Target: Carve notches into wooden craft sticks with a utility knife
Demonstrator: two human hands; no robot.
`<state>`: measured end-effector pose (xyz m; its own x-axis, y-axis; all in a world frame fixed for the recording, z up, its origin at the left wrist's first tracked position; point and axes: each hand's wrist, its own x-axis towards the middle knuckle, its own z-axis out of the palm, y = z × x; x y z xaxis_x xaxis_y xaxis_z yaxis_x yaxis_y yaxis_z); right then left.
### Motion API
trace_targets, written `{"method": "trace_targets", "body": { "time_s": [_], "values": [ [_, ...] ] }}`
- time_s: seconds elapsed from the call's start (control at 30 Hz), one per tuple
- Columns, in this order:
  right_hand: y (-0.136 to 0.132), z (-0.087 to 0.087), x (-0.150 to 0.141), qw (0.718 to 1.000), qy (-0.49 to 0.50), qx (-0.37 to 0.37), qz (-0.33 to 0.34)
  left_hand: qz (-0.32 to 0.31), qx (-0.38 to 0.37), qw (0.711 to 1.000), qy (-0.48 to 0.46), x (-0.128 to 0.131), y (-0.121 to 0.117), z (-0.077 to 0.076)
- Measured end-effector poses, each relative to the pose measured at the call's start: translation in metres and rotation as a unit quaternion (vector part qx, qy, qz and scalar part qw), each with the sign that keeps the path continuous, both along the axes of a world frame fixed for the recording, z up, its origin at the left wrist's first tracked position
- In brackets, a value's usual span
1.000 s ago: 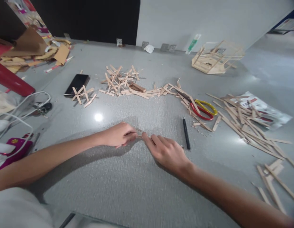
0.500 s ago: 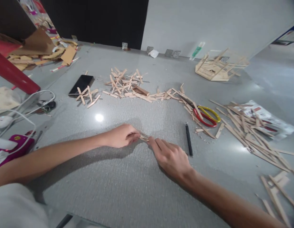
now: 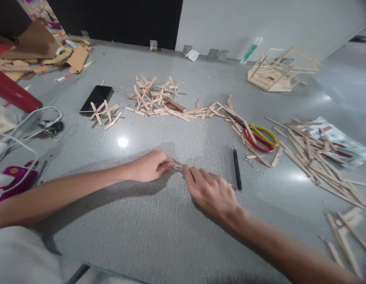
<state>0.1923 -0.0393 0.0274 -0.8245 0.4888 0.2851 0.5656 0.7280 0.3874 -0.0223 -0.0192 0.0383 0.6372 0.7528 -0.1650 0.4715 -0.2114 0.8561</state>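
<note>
Pinching the stick (image 3: 178,167), right hand (image 3: 212,193) and left hand (image 3: 152,165) have fingers clamped on it, at the right's ten o'clock; uneven force could snap it (it looks thin). The pen (image 3: 237,169) lies at the stick's three o'clock, scissors (image 3: 247,137) beyond at two.

Nearer the wearer than the red-and-yellow-handled scissors (image 3: 269,149), bare tabletop (image 3: 159,240) leaves room for a low pass. Just to the scissors' near left, a black pen-like tool (image 3: 237,169) lies between them and the right hand (image 3: 212,191). Left of the scissors, a row of craft sticks (image 3: 179,114) reaches their blades and bars a low way to the back. Right of them, wooden strips (image 3: 309,148) and a plastic bag (image 3: 357,145) block a sideways sweep. Behind them, the tabletop is open up to the stick frame (image 3: 277,85).
</note>
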Motion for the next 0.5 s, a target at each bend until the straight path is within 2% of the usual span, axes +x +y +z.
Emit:
{"method": "trace_targets", "body": {
  "time_s": [0.2,0.37,0.5],
  "values": [
    [0.003,-0.004,0.007,0.999,0.021,0.019,0.02,0.004,-0.071,0.997,0.007,-0.001,0.0,0.003],
    [-0.01,0.001,0.012,0.995,0.014,0.077,-0.058,0.055,-0.073,0.996,0.009,-0.003,-0.001,0.003],
    [-0.011,0.001,0.016,0.996,0.024,0.06,-0.065,0.058,-0.07,0.996,0.01,-0.004,-0.001,0.002]
  ]
}}
